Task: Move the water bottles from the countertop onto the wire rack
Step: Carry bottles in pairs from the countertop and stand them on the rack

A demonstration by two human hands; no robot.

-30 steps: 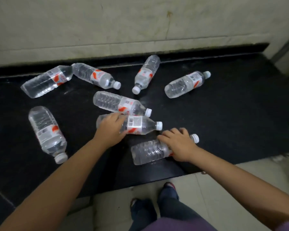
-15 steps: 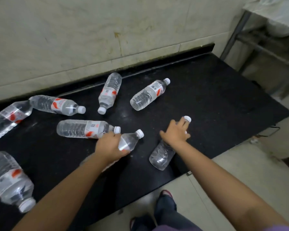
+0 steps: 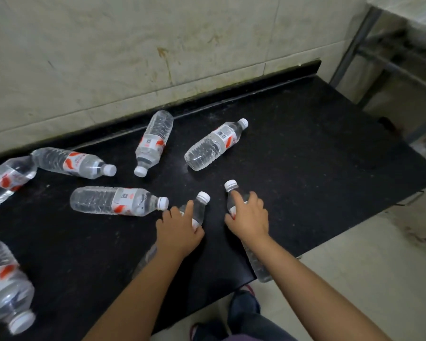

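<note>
My left hand [image 3: 178, 231] grips a clear water bottle [image 3: 199, 207] around its label, its white cap pointing up and away. My right hand [image 3: 250, 216] grips a second bottle [image 3: 231, 190] near the neck; its base [image 3: 258, 268] juts out under my forearm past the counter's front edge. Several more bottles lie on their sides on the black countertop [image 3: 305, 168]: one [image 3: 116, 200] just left of my left hand, one [image 3: 154, 141] by the wall, one [image 3: 215, 145] to its right. The metal rack [image 3: 389, 65] stands at the far right.
More bottles lie at the left: one [image 3: 71, 163] near the wall, one [image 3: 5, 180] at the edge of view, one [image 3: 5, 284] close at the lower left. A stained tiled wall backs the counter. My feet [image 3: 244, 306] stand on the pale floor below.
Both hands have lifted and tilted their bottles, caps now pointing up and away. The view has swung right, bringing the rack further into sight.
</note>
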